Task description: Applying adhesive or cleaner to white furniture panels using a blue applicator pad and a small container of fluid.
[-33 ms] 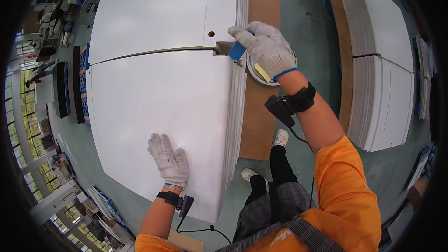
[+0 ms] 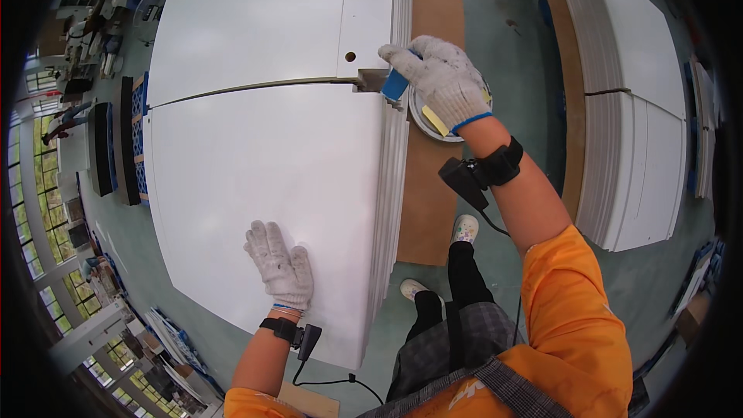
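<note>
While the right gloved hand (image 2: 445, 77) pinches a blue block (image 2: 395, 86) near the notch (image 2: 371, 80) in a white panel (image 2: 263, 155), the left gloved hand (image 2: 280, 265) flat and empty on top, tilting could scratch the panel.

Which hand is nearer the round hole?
Right. The right hand is right of the round hole; the left hand rests farther away, on the near white panel.

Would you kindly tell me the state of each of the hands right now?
Left hand: open, palm down on the white panel.
Right hand: closed around a small blue block.
</note>
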